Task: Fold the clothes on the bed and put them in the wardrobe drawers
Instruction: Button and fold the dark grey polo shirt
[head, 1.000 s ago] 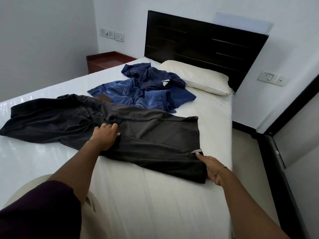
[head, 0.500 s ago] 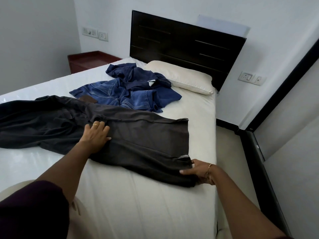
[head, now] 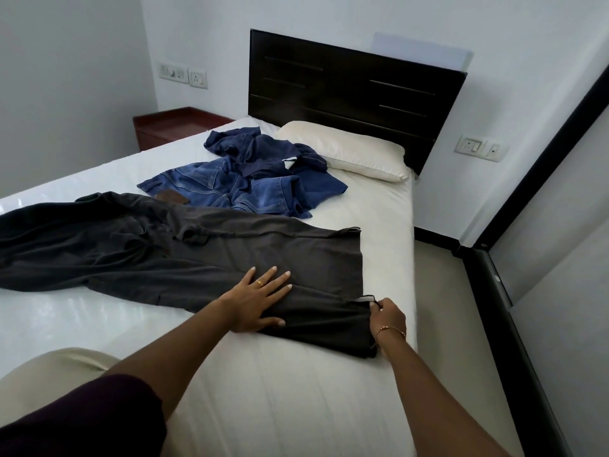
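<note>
A view from a head-worn camera looks down over a bed (head: 296, 390) covered with a white sheet, with both of the person's bare arms reaching forward from the bottom of the frame. A pair of dark grey trousers (head: 204, 258) lies spread across the middle of the bed, its bunched waist end toward the left edge and one leg stretching to the right. The left hand (head: 255, 303) lies flat on that trouser leg with fingers straight and spread, pressing the fabric down; a gold ring shows on one finger. The right hand (head: 387, 316), wearing a thin bracelet at the wrist, pinches the hem end of the trouser leg near the right edge of the bed, fingers curled around the cloth. Farther up the bed, just beyond the trousers, a pair of blue jeans (head: 227, 189) lies crumpled with a dark blue shirt (head: 263, 153) heaped partly on top of it. A cream pillow (head: 349, 150) rests beside that heap against a dark wooden headboard (head: 356, 90). A reddish-brown bedside cabinet (head: 171, 127) stands in the far left corner, below wall switches. At the right, a dark-framed panel (head: 527, 291) runs along the floor beside the bed.
</note>
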The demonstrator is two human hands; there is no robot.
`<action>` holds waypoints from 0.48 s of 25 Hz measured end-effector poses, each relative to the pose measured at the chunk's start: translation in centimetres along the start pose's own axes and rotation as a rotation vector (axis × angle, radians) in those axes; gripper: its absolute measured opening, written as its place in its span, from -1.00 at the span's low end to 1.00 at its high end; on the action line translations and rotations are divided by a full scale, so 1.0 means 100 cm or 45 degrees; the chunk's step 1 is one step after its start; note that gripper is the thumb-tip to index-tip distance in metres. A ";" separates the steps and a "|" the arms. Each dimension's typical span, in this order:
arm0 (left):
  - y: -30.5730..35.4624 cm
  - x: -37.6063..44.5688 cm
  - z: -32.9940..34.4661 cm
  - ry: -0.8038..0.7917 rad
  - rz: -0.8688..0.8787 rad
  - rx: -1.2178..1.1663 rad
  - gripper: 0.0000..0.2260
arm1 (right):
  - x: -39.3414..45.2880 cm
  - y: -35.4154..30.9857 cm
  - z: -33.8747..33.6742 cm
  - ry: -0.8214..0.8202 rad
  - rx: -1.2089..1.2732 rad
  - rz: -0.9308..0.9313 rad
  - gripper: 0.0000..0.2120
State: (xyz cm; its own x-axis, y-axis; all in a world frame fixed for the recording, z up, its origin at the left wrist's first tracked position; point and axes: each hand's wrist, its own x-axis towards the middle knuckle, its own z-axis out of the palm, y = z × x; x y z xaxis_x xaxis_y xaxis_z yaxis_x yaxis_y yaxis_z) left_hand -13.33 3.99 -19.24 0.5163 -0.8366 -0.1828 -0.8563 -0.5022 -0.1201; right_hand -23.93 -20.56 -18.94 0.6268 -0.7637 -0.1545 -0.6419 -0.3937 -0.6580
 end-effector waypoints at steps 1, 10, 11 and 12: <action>0.003 0.001 0.000 0.038 0.027 0.023 -0.09 | 0.000 0.000 -0.001 0.001 0.028 -0.005 -0.75; 0.072 0.025 -0.010 0.151 0.136 -0.001 -0.33 | -0.015 -0.014 -0.008 -0.087 0.388 0.131 -0.47; 0.078 0.025 -0.011 0.183 0.123 0.025 -0.39 | -0.016 -0.012 -0.010 -0.141 0.303 0.098 -0.38; 0.083 0.025 -0.013 0.207 0.136 0.046 -0.45 | -0.017 -0.010 -0.013 -0.200 0.233 0.065 -0.31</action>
State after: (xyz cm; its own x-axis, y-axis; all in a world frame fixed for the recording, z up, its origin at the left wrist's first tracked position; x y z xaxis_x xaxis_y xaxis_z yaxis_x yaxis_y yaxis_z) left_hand -19.18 -2.53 -19.42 0.4121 -0.9104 -0.0367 -0.9037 -0.4033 -0.1440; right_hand -24.94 -19.50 -17.06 0.6660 -0.6854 -0.2942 -0.5928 -0.2469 -0.7666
